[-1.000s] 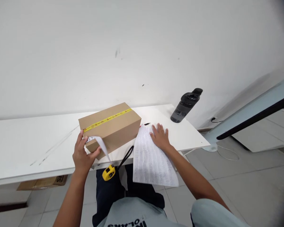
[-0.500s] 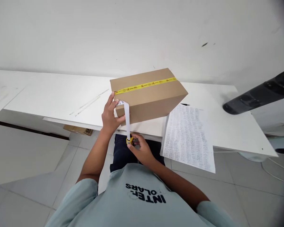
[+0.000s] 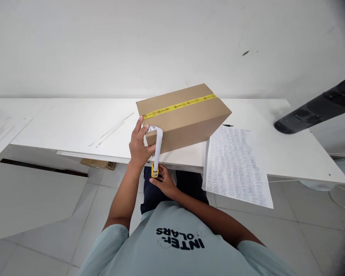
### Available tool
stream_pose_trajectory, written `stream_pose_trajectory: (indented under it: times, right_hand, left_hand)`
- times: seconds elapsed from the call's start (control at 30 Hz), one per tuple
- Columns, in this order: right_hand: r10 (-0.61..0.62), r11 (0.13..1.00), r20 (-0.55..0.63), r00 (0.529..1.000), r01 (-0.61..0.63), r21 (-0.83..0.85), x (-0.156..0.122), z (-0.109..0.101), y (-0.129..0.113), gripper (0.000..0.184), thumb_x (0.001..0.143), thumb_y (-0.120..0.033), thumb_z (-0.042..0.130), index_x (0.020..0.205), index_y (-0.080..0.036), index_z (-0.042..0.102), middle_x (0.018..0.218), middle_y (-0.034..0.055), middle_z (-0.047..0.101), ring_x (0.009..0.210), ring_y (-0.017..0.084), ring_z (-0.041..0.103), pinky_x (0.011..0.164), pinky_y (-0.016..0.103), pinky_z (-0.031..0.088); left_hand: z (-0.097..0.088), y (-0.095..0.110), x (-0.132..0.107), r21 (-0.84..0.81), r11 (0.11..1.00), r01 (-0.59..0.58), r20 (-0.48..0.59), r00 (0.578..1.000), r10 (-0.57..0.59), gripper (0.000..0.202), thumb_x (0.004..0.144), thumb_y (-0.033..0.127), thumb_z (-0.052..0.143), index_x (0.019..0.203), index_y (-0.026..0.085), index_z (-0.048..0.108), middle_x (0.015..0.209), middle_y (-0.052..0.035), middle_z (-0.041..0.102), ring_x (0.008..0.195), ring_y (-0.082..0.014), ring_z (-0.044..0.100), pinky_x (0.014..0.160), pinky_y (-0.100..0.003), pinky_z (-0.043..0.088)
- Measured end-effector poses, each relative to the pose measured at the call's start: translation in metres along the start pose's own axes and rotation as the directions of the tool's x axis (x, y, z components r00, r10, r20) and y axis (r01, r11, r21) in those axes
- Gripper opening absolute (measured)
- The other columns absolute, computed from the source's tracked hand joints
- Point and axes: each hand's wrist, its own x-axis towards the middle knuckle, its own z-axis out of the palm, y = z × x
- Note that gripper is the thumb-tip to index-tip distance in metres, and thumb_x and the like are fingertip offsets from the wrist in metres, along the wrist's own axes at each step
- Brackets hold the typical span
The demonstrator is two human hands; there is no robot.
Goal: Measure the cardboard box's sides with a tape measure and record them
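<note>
A brown cardboard box [image 3: 186, 115] with a strip of yellow printed tape along its top stands aslant at the table's front. My left hand [image 3: 140, 142] is closed on its near left corner, fingers on top and thumb on the front side. Under those fingertips lies the marked end of a white tape measure blade [image 3: 158, 147], which bends over the box edge and hangs down. Below the table edge, my right hand [image 3: 166, 183] grips the small yellow tape measure case [image 3: 155, 170] from the right. Part of its fingers is hidden.
Handwritten sheets of paper [image 3: 237, 168] lie right of the box, overhanging the white table's [image 3: 74, 122] front edge. A dark pen-like object [image 3: 228, 125] shows beside them. A black cylinder [image 3: 307, 113] rises at the right. Beneath the table sits another cardboard box [image 3: 99, 164].
The view has shifted slightly. The yellow case has turned in my right hand and now hangs more upright and further left beneath the blade. My left hand keeps its hold on the box corner.
</note>
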Motion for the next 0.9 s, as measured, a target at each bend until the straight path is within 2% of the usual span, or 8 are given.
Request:
stream_pose_trajectory:
  times: [0.07,0.17,0.33,0.5,0.63,0.77,0.83,0.9]
  right_hand:
    - [-0.009,1.0,-0.023,1.0,0.009,0.011,0.004,0.001,0.001,0.073,0.063,-0.042,0.084,0.125,-0.029,0.048,0.137,0.0105,0.06,0.122,0.028,0.061,0.102,0.051,0.049]
    - [0.008,0.999,0.039,0.999,-0.009,0.038,-0.001,-0.005,0.0,0.071,0.063,-0.043,0.085,0.123,-0.03,0.05,0.128,0.0086,0.064,0.113,0.026,0.065,0.1,0.049,0.051]
    - [0.017,0.995,0.158,0.987,-0.032,0.094,-0.028,-0.021,-0.009,0.07,0.062,-0.05,0.088,0.121,-0.032,0.055,0.12,0.006,0.068,0.108,0.025,0.067,0.1,0.048,0.052]
    - [0.027,0.998,0.174,0.984,-0.035,0.043,-0.052,-0.034,-0.032,0.069,0.067,-0.05,0.087,0.123,-0.029,0.053,0.11,0.0032,0.066,0.102,0.022,0.064,0.095,0.042,0.052]
    - [0.012,0.999,0.079,0.997,-0.009,-0.04,-0.066,-0.041,-0.05,0.058,0.07,-0.048,0.085,0.114,-0.025,0.055,0.094,0.0005,0.064,0.085,0.019,0.061,0.081,0.036,0.052]
    - [-0.051,0.998,-0.098,0.994,0.053,0.018,-0.081,-0.05,-0.069,0.05,0.072,-0.053,0.082,0.104,-0.026,0.054,0.081,-0.0012,0.064,0.069,0.017,0.06,0.065,0.031,0.05]
    - [-0.05,0.992,-0.125,0.991,0.063,0.105,-0.089,-0.056,-0.082,0.051,0.073,-0.06,0.079,0.103,-0.026,0.054,0.071,-0.0013,0.065,0.054,0.014,0.052,0.051,0.028,0.04]
    - [-0.042,0.973,-0.098,0.994,0.063,0.222,-0.094,-0.063,-0.1,0.049,0.076,-0.067,0.072,0.095,-0.026,0.056,0.058,-0.002,0.062,0.042,0.012,0.039,0.043,0.026,0.027]
  left_hand:
    - [-0.001,0.0,-0.001,0.018,1.0,0.012,0.017,1.0,-0.012,0.085,0.08,0.054,0.078,0.149,0.034,0.033,0.161,-0.0152,0.04,0.148,-0.0322,0.042,0.112,-0.053,0.047]
    - [-0.003,-0.001,-0.002,0.075,0.997,0.028,0.042,0.999,-0.031,0.085,0.081,0.053,0.079,0.148,0.034,0.031,0.161,-0.0166,0.04,0.147,-0.0328,0.043,0.109,-0.052,0.05]
    - [-0.002,-0.002,-0.002,0.054,0.998,0.021,0.04,0.999,-0.023,0.079,0.083,0.042,0.079,0.146,0.032,0.033,0.162,-0.0163,0.039,0.149,-0.0309,0.041,0.111,-0.049,0.048]
    - [-0.001,-0.002,-0.001,0.049,0.999,0.024,0.01,1.0,-0.024,0.072,0.085,0.041,0.076,0.144,0.029,0.036,0.16,-0.0174,0.042,0.149,-0.0308,0.042,0.103,-0.045,0.054]
    - [-0.001,-0.002,-0.001,0.084,0.995,0.048,0.024,0.998,-0.05,0.071,0.085,0.045,0.076,0.141,0.027,0.037,0.158,-0.0192,0.043,0.147,-0.0319,0.044,0.1,-0.045,0.056]
    - [-0.004,0.001,0.002,0.105,0.994,0.026,0.008,1.0,-0.027,0.071,0.085,0.043,0.076,0.141,0.028,0.036,0.157,-0.0193,0.044,0.147,-0.0309,0.045,0.105,-0.046,0.054]
    - [-0.005,0.003,0.003,0.111,0.994,0.014,-0.004,1.0,-0.013,0.07,0.085,0.04,0.077,0.141,0.028,0.037,0.156,-0.0198,0.045,0.146,-0.0305,0.046,0.105,-0.046,0.053]
    - [-0.006,0.004,0.005,0.108,0.994,0.001,-0.02,1.0,0.001,0.071,0.084,0.038,0.078,0.141,0.027,0.039,0.155,-0.0202,0.047,0.145,-0.0306,0.048,0.105,-0.047,0.054]
